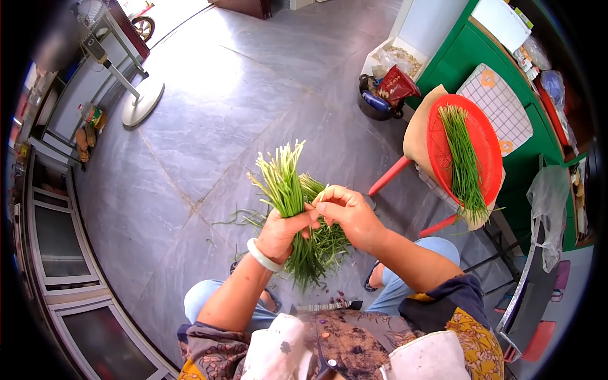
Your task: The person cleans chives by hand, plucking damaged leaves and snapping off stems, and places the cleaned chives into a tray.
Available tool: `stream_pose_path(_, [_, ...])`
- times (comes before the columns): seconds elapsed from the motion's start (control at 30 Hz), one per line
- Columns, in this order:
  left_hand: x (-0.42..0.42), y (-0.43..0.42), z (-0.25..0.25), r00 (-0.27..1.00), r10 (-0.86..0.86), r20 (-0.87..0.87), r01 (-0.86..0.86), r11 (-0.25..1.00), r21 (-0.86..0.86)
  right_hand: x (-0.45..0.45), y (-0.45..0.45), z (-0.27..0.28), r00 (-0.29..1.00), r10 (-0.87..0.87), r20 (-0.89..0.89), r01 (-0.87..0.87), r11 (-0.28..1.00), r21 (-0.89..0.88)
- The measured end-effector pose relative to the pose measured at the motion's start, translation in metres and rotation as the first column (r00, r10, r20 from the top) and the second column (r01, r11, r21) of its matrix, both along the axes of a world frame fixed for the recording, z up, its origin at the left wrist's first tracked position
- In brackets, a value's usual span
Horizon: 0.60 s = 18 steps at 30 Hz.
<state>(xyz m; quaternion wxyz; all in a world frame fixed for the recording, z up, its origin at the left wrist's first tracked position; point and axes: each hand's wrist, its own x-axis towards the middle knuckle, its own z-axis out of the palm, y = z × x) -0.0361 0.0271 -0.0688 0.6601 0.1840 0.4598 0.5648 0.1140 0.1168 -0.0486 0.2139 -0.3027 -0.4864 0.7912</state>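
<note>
Greens (286,188) clamped in left hand (285,233) | right hand (350,217) pinched, contents unclear | slack hold might spill some tbh

no text can be read, the print on the red packet (398,84) being too small.

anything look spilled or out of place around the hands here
Yes, a little: stray green strands lie scattered on the floor beside the pile, unlike the neat bunch in the left hand. In the red basket, leafy stalks overhang the rim.
</note>
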Motion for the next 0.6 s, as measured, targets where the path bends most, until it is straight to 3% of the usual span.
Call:
stream_pose_path(0.17, [0.001, 0.0, 0.003, 1.0, -0.013, -0.014, 0.013, 1.0, -0.005, 0.001, 0.009, -0.007, 0.995, -0.103, -0.015, 0.102, 0.991, -0.088])
stream_pose_path(0.27, [0.001, 0.0, 0.001, 1.0, -0.02, -0.015, 0.02, 1.0, -0.011, 0.002, 0.029, -0.001, 0.961, -0.255, -0.108, 0.24, 0.962, -0.134])
stream_pose_path(0.37, [0.001, -0.001, 0.0, 1.0, -0.001, 0.002, 0.001, 1.0, -0.012, 0.008, 0.029, -0.006, 0.976, -0.216, -0.036, 0.212, 0.974, -0.079])
stream_pose_path(0.53, [0.001, 0.0, 0.002, 1.0, 0.02, 0.019, -0.02, 1.0, 0.0, 0.001, 0.001, 0.002, 0.999, 0.031, 0.024, -0.032, 0.999, 0.015])
stream_pose_path(0.6, [0.002, 0.0, 0.0, 1.0, -0.003, 0.011, 0.003, 1.0, -0.005, 0.003, 0.005, -0.004, 1.0, -0.02, 0.007, 0.02, 1.0, -0.006])
